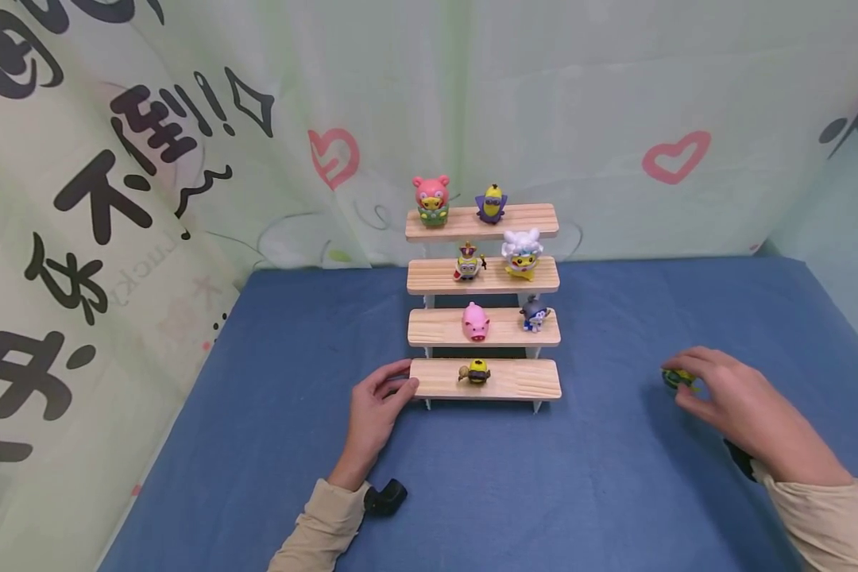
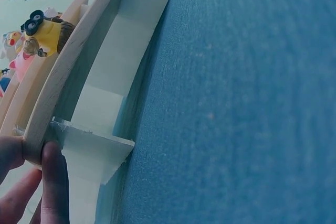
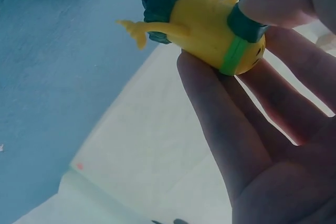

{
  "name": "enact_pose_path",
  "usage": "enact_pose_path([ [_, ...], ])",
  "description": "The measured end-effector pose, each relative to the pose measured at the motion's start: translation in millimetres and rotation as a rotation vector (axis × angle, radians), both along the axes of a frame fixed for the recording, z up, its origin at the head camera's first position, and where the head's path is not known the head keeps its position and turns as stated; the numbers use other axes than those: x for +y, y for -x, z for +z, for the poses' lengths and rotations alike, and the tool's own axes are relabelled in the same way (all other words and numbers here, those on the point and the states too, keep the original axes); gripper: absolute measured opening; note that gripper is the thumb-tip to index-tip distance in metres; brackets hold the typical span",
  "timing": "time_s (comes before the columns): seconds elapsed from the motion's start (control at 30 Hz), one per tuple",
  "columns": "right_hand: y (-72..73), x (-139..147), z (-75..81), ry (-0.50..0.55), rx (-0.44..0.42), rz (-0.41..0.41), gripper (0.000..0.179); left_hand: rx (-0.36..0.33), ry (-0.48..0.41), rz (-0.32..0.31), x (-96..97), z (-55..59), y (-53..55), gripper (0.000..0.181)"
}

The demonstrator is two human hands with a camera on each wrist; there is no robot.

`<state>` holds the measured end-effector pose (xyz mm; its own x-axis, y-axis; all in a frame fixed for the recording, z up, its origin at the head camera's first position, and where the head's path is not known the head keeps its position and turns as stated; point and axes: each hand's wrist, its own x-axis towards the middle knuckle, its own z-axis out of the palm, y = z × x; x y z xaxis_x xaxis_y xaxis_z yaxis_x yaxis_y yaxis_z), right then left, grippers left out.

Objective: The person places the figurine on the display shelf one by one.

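At the right of the head view, my right hand (image 1: 740,401) pinches a small yellow figurine (image 3: 205,27) with dark green parts, held over the blue cloth. In the right wrist view the figurine lies on its side between thumb and fingers. My left hand (image 1: 377,413) grips the left end of the lowest board of a wooden tiered display stand (image 1: 529,380). On that board is a yellow and black minion figurine (image 1: 477,372). A pink pig figurine (image 1: 475,322) and a grey-capped figurine (image 1: 535,314) stand one board higher.
The third board up holds a crowned figurine (image 1: 468,262) and a white-topped yellow one (image 1: 522,254). A pink-hooded figurine (image 1: 432,202) and a purple-caped banana-like figurine (image 1: 492,204) stand on top. A printed curtain (image 1: 515,103) hangs behind the blue cloth (image 1: 293,342).
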<state>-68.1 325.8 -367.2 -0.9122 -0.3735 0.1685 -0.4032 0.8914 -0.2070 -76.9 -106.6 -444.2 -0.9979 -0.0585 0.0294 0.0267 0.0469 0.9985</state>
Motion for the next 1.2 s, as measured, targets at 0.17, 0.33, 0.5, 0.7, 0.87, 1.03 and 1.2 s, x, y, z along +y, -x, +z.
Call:
enact_pose_path([
  [0.17,0.4,-6,2.0,0.014,0.035,0.022,0.027,-0.003,0.007,-0.001,-0.1,-0.6,0.4,0.035],
  [0.33,0.7,-13,4.0,0.02,0.038,0.046,0.027,-0.005,0.002,-0.001,-0.4,-1.0,0.1,0.035],
  [0.5,2.0,-23,5.0,0.013,0.02,0.069,0.028,-0.003,0.003,-0.002,-0.4,-1.2,0.4,0.035],
  [0.7,3.0,-34,7.1,0.016,0.02,0.089,0.03,-0.009,-0.001,-0.003,-0.5,-1.5,1.0,0.034],
  [0.87,4.4,-43,9.2,0.006,-0.038,0.083,0.03,-0.006,-0.007,-0.006,-0.5,-1.5,1.4,0.035],
  [1.03,6.2,-51,10.0,0.004,-0.032,0.105,0.03,-0.008,-0.008,-0.007,-0.5,-1.3,1.5,0.035],
  [1.2,8.5,-59,10.5,0.032,0.02,0.147,0.029,-0.009,-0.003,-0.004,-0.6,-1.1,1.3,0.035],
])
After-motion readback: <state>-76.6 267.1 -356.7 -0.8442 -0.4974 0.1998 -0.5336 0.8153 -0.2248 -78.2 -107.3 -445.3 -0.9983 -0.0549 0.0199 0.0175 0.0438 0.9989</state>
